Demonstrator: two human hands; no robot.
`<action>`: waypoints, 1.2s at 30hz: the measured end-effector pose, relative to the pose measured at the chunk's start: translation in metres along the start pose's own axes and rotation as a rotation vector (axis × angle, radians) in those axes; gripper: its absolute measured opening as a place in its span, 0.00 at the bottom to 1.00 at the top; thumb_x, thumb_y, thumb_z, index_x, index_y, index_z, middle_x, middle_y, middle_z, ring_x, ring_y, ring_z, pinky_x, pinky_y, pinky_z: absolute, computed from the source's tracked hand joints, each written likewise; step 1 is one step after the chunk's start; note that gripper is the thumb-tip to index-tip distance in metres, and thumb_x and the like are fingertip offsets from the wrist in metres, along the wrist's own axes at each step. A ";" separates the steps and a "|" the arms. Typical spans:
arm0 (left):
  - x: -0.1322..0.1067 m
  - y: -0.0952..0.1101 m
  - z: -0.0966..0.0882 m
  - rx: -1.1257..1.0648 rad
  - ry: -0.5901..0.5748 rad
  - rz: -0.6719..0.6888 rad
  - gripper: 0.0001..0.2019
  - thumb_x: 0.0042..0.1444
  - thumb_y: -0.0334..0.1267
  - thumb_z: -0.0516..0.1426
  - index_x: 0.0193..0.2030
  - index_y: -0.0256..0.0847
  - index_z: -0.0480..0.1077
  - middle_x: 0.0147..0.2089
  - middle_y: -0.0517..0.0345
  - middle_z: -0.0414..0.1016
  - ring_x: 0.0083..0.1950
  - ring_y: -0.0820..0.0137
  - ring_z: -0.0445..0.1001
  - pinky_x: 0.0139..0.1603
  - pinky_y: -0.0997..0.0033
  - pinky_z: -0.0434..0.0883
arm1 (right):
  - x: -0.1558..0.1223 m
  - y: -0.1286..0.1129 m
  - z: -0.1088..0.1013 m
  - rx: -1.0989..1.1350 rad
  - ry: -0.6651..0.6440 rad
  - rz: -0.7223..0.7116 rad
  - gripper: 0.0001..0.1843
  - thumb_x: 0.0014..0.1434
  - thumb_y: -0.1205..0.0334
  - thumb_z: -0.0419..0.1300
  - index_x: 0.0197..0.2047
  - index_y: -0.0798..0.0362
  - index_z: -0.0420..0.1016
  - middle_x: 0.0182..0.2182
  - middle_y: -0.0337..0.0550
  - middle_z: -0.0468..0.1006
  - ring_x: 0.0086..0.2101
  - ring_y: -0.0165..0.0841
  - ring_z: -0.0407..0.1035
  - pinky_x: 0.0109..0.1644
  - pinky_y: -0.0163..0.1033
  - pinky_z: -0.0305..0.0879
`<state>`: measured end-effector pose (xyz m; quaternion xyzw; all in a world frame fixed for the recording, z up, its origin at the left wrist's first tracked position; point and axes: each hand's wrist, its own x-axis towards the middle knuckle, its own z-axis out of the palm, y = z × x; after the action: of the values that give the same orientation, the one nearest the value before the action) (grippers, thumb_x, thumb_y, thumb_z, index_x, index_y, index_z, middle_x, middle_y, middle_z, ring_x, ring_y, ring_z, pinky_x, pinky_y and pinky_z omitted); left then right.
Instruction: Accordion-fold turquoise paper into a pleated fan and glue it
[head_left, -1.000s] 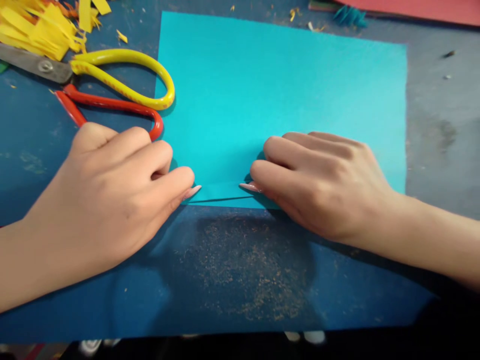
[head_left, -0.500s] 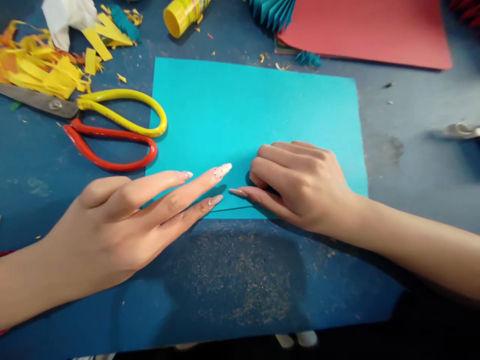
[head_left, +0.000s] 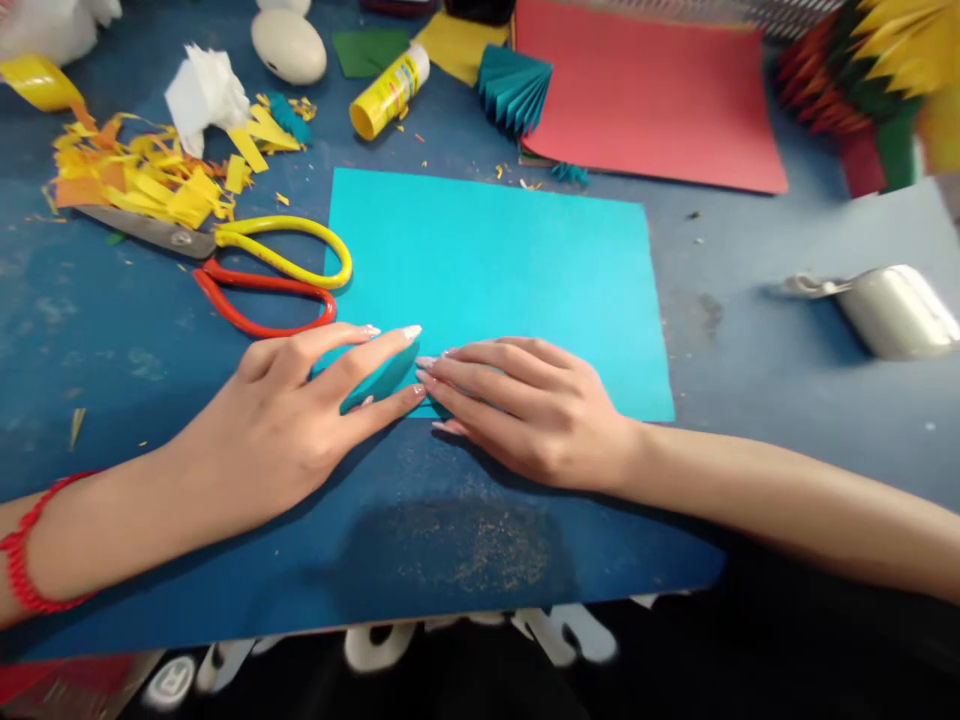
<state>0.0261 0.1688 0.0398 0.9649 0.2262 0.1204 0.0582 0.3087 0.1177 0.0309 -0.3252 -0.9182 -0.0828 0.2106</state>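
A sheet of bright blue paper (head_left: 495,260) lies on the table, with a narrow folded strip along its near edge. My left hand (head_left: 300,400) rests over the near left part of the sheet, fingers spread and open. Close beside it, my right hand (head_left: 532,410) lies on the near edge with its fingers stretched out, the thumb just off the edge. The fingertips of both hands almost meet. Scissors (head_left: 277,280) with one yellow and one red handle overlap the sheet's left edge. What lies beneath the palms is hidden.
Yellow and orange paper scraps (head_left: 150,180) lie at the left under a crumpled tissue (head_left: 206,95). Behind the sheet are a glue stick (head_left: 390,90), a pleated teal paper piece (head_left: 514,90) and red paper (head_left: 660,100). A metallic object (head_left: 896,310) sits at the right.
My right hand has gone from curled fingers to stretched fingers at the near edge and sits nearer my left hand. The view has shifted, showing more of the table's far side.
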 end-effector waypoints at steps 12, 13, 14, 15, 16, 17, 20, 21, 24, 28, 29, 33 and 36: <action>-0.050 -0.011 -0.015 -0.004 -0.045 -0.156 0.18 0.72 0.41 0.56 0.64 0.62 0.76 0.80 0.55 0.55 0.74 0.40 0.63 0.63 0.34 0.68 | 0.013 0.014 0.002 0.288 -0.411 -0.029 0.36 0.76 0.43 0.50 0.80 0.48 0.52 0.78 0.48 0.49 0.77 0.51 0.43 0.79 0.70 0.44; -0.051 -0.013 -0.016 -0.017 -0.024 -0.150 0.18 0.73 0.40 0.56 0.64 0.63 0.76 0.80 0.59 0.57 0.74 0.42 0.64 0.64 0.35 0.67 | 0.015 0.015 0.003 0.290 -0.428 -0.037 0.36 0.76 0.42 0.49 0.80 0.47 0.51 0.79 0.47 0.47 0.77 0.51 0.42 0.79 0.71 0.42; -0.051 -0.013 -0.019 -0.024 0.019 -0.142 0.17 0.72 0.39 0.55 0.62 0.63 0.77 0.78 0.63 0.60 0.73 0.46 0.65 0.66 0.37 0.67 | 0.016 0.016 0.004 0.293 -0.439 -0.047 0.37 0.76 0.41 0.48 0.80 0.47 0.50 0.79 0.45 0.46 0.78 0.51 0.41 0.79 0.71 0.40; -0.050 -0.013 -0.023 -0.032 0.082 -0.132 0.16 0.72 0.38 0.56 0.59 0.62 0.79 0.76 0.66 0.65 0.71 0.50 0.68 0.67 0.39 0.66 | 0.017 0.017 0.005 0.298 -0.449 -0.058 0.37 0.76 0.40 0.47 0.80 0.47 0.50 0.79 0.44 0.46 0.78 0.51 0.40 0.80 0.70 0.39; -0.048 -0.013 -0.027 -0.049 0.162 -0.126 0.15 0.71 0.37 0.56 0.55 0.60 0.81 0.71 0.68 0.71 0.69 0.54 0.71 0.68 0.42 0.67 | 0.018 0.017 0.008 0.305 -0.453 -0.073 0.37 0.76 0.40 0.47 0.80 0.47 0.49 0.79 0.43 0.45 0.78 0.50 0.40 0.80 0.70 0.37; -0.044 -0.012 -0.031 -0.075 0.235 -0.112 0.14 0.70 0.36 0.56 0.52 0.58 0.82 0.67 0.68 0.76 0.66 0.58 0.74 0.68 0.44 0.68 | 0.019 0.018 0.011 0.317 -0.444 -0.093 0.37 0.77 0.40 0.46 0.80 0.48 0.48 0.79 0.43 0.46 0.78 0.50 0.40 0.80 0.69 0.36; -0.024 -0.009 -0.039 -0.184 0.317 -0.033 0.13 0.67 0.40 0.55 0.48 0.58 0.81 0.59 0.66 0.81 0.61 0.60 0.78 0.62 0.45 0.74 | 0.025 0.017 0.025 0.364 -0.377 -0.161 0.38 0.77 0.40 0.43 0.80 0.52 0.48 0.78 0.47 0.50 0.77 0.50 0.42 0.80 0.69 0.31; -0.015 -0.008 -0.039 -0.217 0.310 -0.001 0.13 0.67 0.42 0.55 0.50 0.59 0.80 0.59 0.66 0.81 0.61 0.59 0.78 0.62 0.45 0.75 | 0.029 0.015 0.030 0.380 -0.355 -0.185 0.38 0.77 0.40 0.43 0.80 0.53 0.49 0.78 0.49 0.53 0.77 0.50 0.43 0.80 0.69 0.31; 0.013 -0.010 -0.029 -0.283 0.295 0.098 0.13 0.69 0.43 0.53 0.52 0.57 0.79 0.60 0.66 0.81 0.62 0.59 0.77 0.64 0.45 0.75 | 0.042 0.008 0.043 0.416 -0.336 -0.239 0.37 0.77 0.40 0.45 0.78 0.56 0.55 0.75 0.54 0.61 0.76 0.49 0.50 0.80 0.66 0.38; 0.035 -0.015 -0.005 -0.324 0.180 0.216 0.17 0.75 0.44 0.52 0.60 0.43 0.77 0.65 0.52 0.78 0.68 0.59 0.73 0.69 0.50 0.71 | 0.057 -0.003 0.050 0.481 -0.332 -0.236 0.33 0.76 0.45 0.52 0.73 0.60 0.65 0.70 0.57 0.68 0.71 0.45 0.61 0.77 0.54 0.56; 0.037 -0.016 0.000 -0.325 0.131 0.231 0.19 0.76 0.45 0.51 0.63 0.41 0.75 0.67 0.49 0.76 0.69 0.58 0.72 0.70 0.51 0.70 | 0.059 -0.005 0.049 0.496 -0.324 -0.217 0.32 0.76 0.45 0.53 0.70 0.61 0.68 0.69 0.57 0.71 0.70 0.45 0.62 0.75 0.51 0.59; 0.033 -0.023 0.014 -0.264 -0.014 0.284 0.25 0.77 0.48 0.48 0.73 0.38 0.65 0.73 0.43 0.69 0.71 0.56 0.71 0.71 0.53 0.67 | 0.055 -0.006 0.043 0.460 -0.333 -0.174 0.30 0.75 0.44 0.53 0.61 0.61 0.78 0.63 0.61 0.76 0.68 0.49 0.66 0.74 0.56 0.61; 0.031 -0.027 0.018 -0.224 -0.069 0.277 0.28 0.78 0.50 0.45 0.78 0.39 0.58 0.77 0.42 0.62 0.76 0.54 0.64 0.76 0.51 0.61 | 0.042 -0.001 0.035 0.415 -0.355 -0.167 0.30 0.76 0.44 0.50 0.62 0.61 0.77 0.64 0.63 0.75 0.66 0.50 0.68 0.72 0.58 0.63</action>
<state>0.0460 0.2059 0.0239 0.9778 0.0742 0.1187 0.1560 0.2669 0.1510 0.0183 -0.2079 -0.9616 0.1479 0.1012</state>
